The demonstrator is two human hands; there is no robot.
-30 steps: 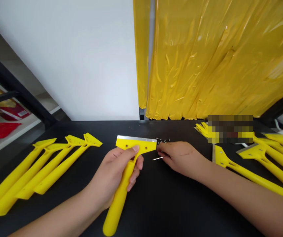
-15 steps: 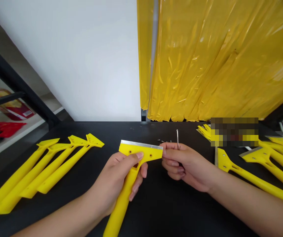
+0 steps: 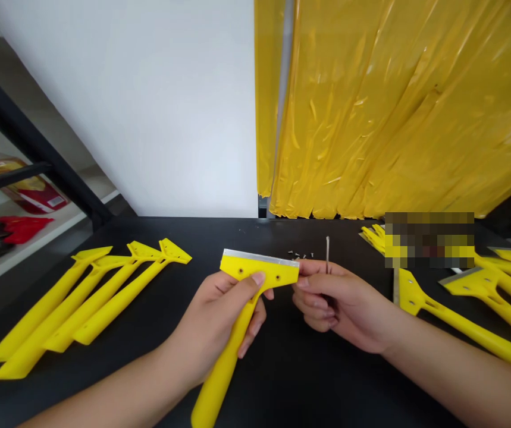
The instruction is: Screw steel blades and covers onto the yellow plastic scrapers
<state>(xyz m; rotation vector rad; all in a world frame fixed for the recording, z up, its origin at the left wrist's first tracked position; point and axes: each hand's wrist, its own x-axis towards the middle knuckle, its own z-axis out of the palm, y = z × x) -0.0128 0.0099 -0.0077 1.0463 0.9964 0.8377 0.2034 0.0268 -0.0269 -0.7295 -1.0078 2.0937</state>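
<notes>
My left hand is closed around the neck of a yellow scraper, its thumb pressed on the flat head. A metal blade runs along the head's far edge, and two small holes show in the yellow plastic. At the head's right corner, the fingertips of my right hand are pinched together against the plastic. A thin metal rod sticks up from that same hand; its lower end is hidden by the fingers. Several small screws lie on the black table just beyond.
Several bladeless yellow scraper handles lie side by side on the left of the black table. Bladed scrapers lie at the right, partly behind a blurred patch. Yellow plastic-wrapped material and a white panel stand behind.
The whole view has shifted slightly, carrying everything a little to the right. Both hands keep their hold, and more of the screws shows beyond my right fingers.
</notes>
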